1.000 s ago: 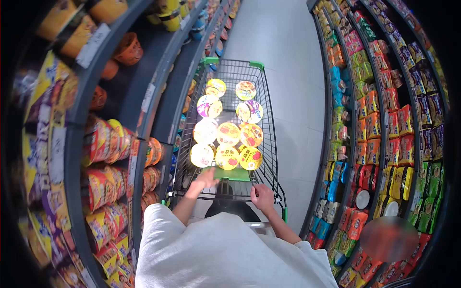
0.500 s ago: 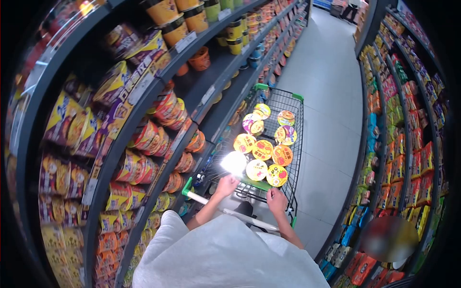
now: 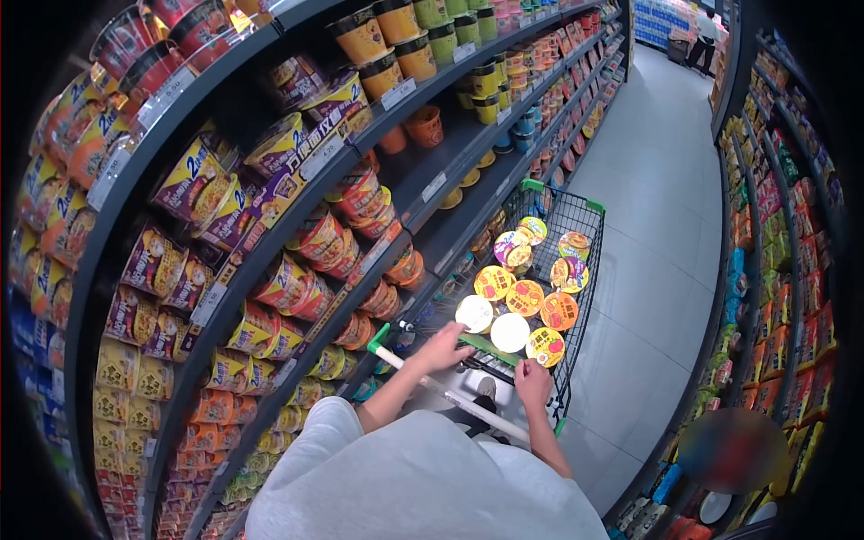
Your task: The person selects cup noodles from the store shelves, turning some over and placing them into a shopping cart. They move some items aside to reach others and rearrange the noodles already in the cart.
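Note:
A wire shopping cart (image 3: 580, 236) with green corners holds several round noodle tubs with bright lids. My left hand (image 3: 440, 347) is at the cart's near edge, just below a white-looking lid (image 3: 474, 313), its fingers apart and nothing held. My right hand (image 3: 533, 382) is closed near the cart's near right corner, just below a yellow-and-red lid (image 3: 544, 346); what it grips, if anything, is too small to make out. The cart's pale handle (image 3: 486, 416) runs below both hands, not held by either.
Shelves (image 3: 427, 191) of stacked noodle cups curve along the left, close to the cart. On the right stands another shelf (image 3: 774, 270) of colourful packets. A grey tiled floor aisle (image 3: 661, 193) runs ahead, with a person (image 3: 705, 40) at its far end.
The shelves and cart have shifted rightward in view. My left hand, earlier closed by a glare-lit lid, is now spread. The glare has faded. My right hand stays near the cart's edge.

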Demonstrator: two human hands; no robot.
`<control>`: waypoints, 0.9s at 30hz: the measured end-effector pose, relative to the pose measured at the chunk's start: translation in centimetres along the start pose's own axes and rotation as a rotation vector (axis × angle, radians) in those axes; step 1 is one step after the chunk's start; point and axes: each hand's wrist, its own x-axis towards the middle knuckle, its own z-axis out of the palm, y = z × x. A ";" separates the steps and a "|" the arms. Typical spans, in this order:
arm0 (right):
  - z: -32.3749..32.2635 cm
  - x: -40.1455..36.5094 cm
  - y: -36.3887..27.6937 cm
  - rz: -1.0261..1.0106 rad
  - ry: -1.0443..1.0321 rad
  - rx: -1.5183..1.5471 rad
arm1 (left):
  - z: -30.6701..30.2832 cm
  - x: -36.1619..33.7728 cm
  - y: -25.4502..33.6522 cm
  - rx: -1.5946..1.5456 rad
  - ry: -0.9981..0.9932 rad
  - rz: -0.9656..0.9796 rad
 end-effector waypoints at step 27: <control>-0.2 -0.2 0.0 0.079 -0.087 0.052 | -53.4 11.8 0.4 0.529 0.689 -0.592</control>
